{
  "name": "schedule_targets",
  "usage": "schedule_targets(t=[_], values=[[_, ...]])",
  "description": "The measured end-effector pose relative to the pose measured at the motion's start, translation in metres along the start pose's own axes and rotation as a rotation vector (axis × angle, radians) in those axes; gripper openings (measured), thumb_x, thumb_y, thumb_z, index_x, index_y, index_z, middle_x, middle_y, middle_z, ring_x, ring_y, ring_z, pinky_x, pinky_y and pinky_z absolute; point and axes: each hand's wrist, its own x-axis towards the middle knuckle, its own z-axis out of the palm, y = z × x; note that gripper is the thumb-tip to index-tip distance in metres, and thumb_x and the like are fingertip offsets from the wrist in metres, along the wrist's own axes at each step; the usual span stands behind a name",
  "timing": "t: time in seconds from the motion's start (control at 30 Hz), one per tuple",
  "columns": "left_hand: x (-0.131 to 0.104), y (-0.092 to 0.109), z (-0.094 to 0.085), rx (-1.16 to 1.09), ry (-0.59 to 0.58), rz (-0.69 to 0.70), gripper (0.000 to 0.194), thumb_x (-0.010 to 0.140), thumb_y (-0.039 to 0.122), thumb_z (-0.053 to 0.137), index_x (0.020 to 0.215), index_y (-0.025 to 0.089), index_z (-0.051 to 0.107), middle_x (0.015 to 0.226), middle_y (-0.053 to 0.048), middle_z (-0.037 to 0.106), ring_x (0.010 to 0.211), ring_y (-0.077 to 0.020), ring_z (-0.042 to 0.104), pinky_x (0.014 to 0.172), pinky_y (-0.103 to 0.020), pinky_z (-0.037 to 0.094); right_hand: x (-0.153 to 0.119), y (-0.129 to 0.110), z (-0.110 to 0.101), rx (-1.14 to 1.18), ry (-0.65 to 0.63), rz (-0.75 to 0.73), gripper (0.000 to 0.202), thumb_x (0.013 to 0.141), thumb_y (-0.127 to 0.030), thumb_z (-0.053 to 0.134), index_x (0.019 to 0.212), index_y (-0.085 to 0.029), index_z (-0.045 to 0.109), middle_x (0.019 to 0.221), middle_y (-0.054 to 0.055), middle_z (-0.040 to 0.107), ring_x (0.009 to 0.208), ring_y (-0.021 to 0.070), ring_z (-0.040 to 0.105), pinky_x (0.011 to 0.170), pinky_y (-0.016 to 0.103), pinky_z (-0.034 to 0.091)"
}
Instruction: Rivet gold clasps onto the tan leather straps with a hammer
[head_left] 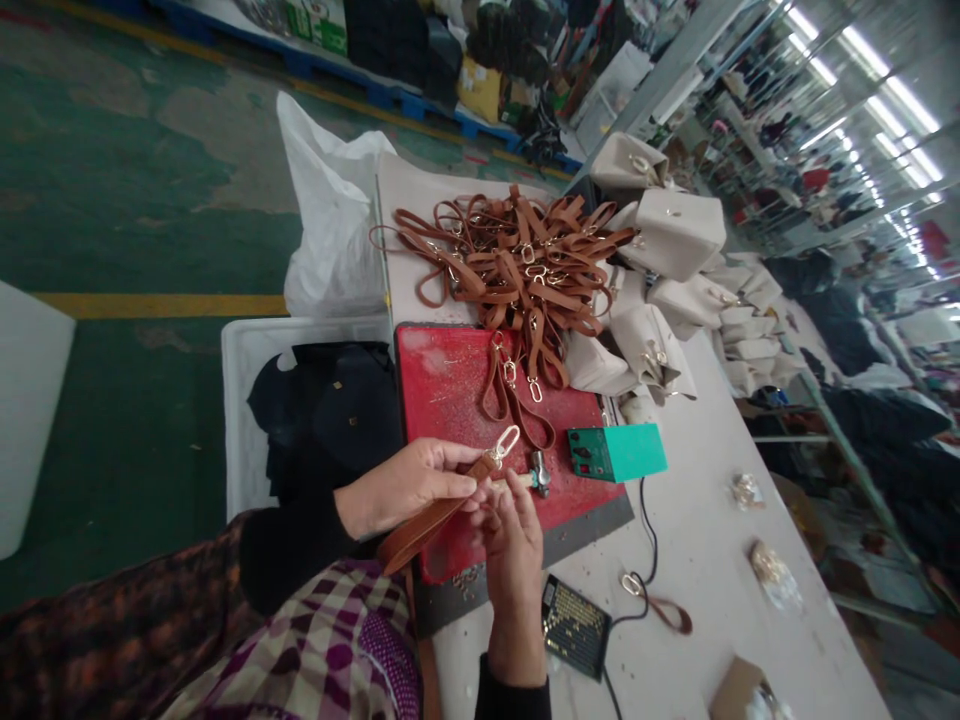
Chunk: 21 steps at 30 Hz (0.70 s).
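Observation:
My left hand (409, 485) pinches a brown leather wrist strap (427, 528) near its metal end. The strap's loop hangs down toward my lap, and a gold clasp (507, 442) sticks out past the fingertips. Close against the same strap end, my right hand (514, 545) has its thumb and fingers drawn together; whatever is between them is too small to make out. Just beyond the right fingers, a hammer (540, 474) lies on the red board (442, 375), its handle partly hidden by that hand. Two more straps with clasps (510, 375) lie on the board.
A heap of brown straps (517, 255) covers the table's far side, beside cream bags (679, 235). Right of the board are a green box (630, 452) with a cord, a black tray (576, 625) of small gold pieces, and a lone strap (671, 615). A white bin (234, 420) stands left.

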Motion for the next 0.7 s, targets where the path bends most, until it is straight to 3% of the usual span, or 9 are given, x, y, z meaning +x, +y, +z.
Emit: schedule_targets(t=[0.07, 0.1, 0.17, 0.23, 0.33, 0.43, 0.57, 0.7], values=[[-0.005, -0.002, 0.003, -0.113, -0.052, -0.032, 0.026, 0.077, 0.016, 0.071, 0.103, 0.01, 0.07, 0.084, -0.005, 0.066, 0.074, -0.0117, 0.061, 0.074, -0.023, 0.048, -0.002, -0.005, 0.009, -0.009, -0.02, -0.067, 0.068, 0.087, -0.046, 0.057, 0.145, -0.021, 0.033, 0.111, 0.012, 0.066, 0.087, 0.019, 0.066, 0.068, 0.03, 0.053], [-0.007, -0.004, 0.003, -0.155, -0.066, -0.056, 0.028, 0.078, 0.016, 0.072, 0.105, 0.01, 0.07, 0.085, -0.006, 0.066, 0.073, -0.0114, 0.062, 0.072, -0.022, 0.049, -0.003, -0.007, 0.012, -0.078, -0.002, -0.141, 0.067, 0.086, -0.043, 0.059, 0.146, -0.022, 0.034, 0.121, 0.013, 0.062, 0.101, 0.0217, 0.063, 0.078, 0.034, 0.053], [-0.009, -0.009, 0.002, -0.201, -0.08, -0.097, 0.029, 0.079, 0.017, 0.073, 0.107, 0.009, 0.07, 0.085, -0.006, 0.065, 0.069, -0.0105, 0.062, 0.068, -0.02, 0.05, -0.004, -0.007, 0.012, -0.288, 0.049, -0.323, 0.054, 0.085, -0.039, 0.061, 0.135, -0.023, 0.05, 0.138, 0.014, 0.051, 0.126, 0.0256, 0.049, 0.096, 0.041, 0.046], [-0.01, -0.013, 0.0, -0.235, -0.064, -0.108, 0.029, 0.078, 0.018, 0.074, 0.105, 0.009, 0.07, 0.086, -0.007, 0.065, 0.068, -0.0106, 0.062, 0.066, -0.02, 0.053, -0.005, -0.006, 0.007, -0.49, 0.068, -0.462, 0.034, 0.087, -0.036, 0.058, 0.119, -0.023, 0.062, 0.141, 0.012, 0.048, 0.133, 0.0255, 0.041, 0.103, 0.043, 0.04], [-0.012, -0.009, -0.003, -0.289, 0.002, -0.072, 0.025, 0.077, 0.016, 0.076, 0.1, 0.009, 0.07, 0.084, -0.006, 0.065, 0.066, -0.0111, 0.063, 0.065, -0.021, 0.056, -0.01, 0.001, -0.006, -0.648, 0.044, -0.499, 0.027, 0.092, -0.037, 0.052, 0.109, -0.02, 0.065, 0.115, 0.011, 0.066, 0.109, 0.0215, 0.06, 0.093, 0.036, 0.047], [-0.014, 0.016, -0.009, -0.331, 0.166, 0.081, 0.018, 0.08, 0.01, 0.07, 0.098, 0.011, 0.069, 0.078, -0.004, 0.065, 0.063, -0.011, 0.064, 0.064, -0.02, 0.056, -0.017, 0.014, -0.023, -0.726, 0.083, -0.391, 0.034, 0.091, -0.043, 0.052, 0.107, -0.018, 0.065, 0.094, 0.009, 0.071, 0.085, 0.0201, 0.066, 0.078, 0.03, 0.05], [-0.015, 0.053, -0.021, -0.237, 0.419, 0.23, 0.015, 0.086, 0.005, 0.058, 0.095, 0.011, 0.067, 0.077, -0.006, 0.067, 0.059, -0.0114, 0.064, 0.056, -0.019, 0.056, -0.022, 0.029, -0.035, -0.554, 0.044, -0.098, 0.042, 0.091, -0.055, 0.046, 0.086, -0.017, 0.064, 0.059, -0.002, 0.057, 0.051, 0.0129, 0.052, 0.051, 0.023, 0.042], [-0.014, 0.05, -0.019, -0.151, 0.463, 0.134, 0.009, 0.087, 0.011, 0.059, 0.092, 0.012, 0.067, 0.07, -0.006, 0.066, 0.052, -0.012, 0.061, 0.049, -0.019, 0.052, -0.022, 0.026, -0.025, -0.273, -0.014, 0.041, 0.047, 0.087, -0.063, 0.048, 0.078, -0.018, 0.057, 0.053, -0.006, 0.047, 0.041, 0.0087, 0.038, 0.041, 0.02, 0.031]])
